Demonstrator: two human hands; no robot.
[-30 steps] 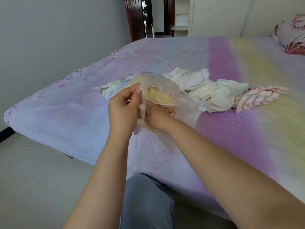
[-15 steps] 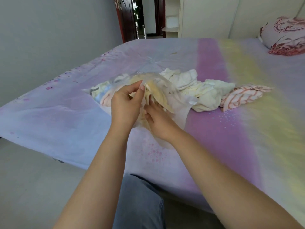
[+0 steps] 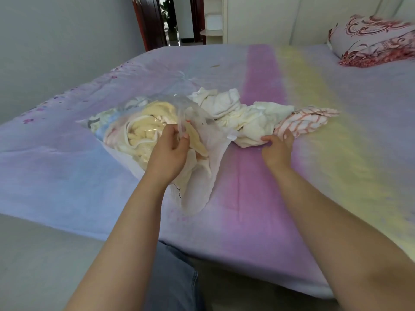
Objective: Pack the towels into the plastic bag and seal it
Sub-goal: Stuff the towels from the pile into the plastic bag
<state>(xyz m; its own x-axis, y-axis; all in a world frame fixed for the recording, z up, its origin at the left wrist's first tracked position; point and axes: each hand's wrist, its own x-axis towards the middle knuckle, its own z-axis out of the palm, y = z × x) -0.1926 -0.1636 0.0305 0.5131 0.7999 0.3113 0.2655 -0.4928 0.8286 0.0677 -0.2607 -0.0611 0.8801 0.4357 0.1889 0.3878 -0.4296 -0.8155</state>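
Note:
A clear plastic bag (image 3: 203, 122) lies on the bed, stuffed with yellow and pale towels (image 3: 143, 131). My left hand (image 3: 170, 151) pinches the bag's open rim between thumb and fingers. To the right, loose cream towels (image 3: 249, 117) are heaped beside a red-striped white towel (image 3: 307, 118). My right hand (image 3: 277, 144) reaches onto the near edge of the cream heap, fingers curling on the cloth next to the striped towel.
The bed (image 3: 314, 176) has a pastel purple, pink and yellow sheet. A red-patterned pillow (image 3: 372, 39) lies at the far right. An open doorway (image 3: 170, 21) is beyond the bed. My knee in jeans (image 3: 175, 277) is at the bed's near edge.
My right hand left the bag's mouth and moved right to the loose cream towels. My left hand kept its pinch on the bag rim. The bag settled lower on the bed.

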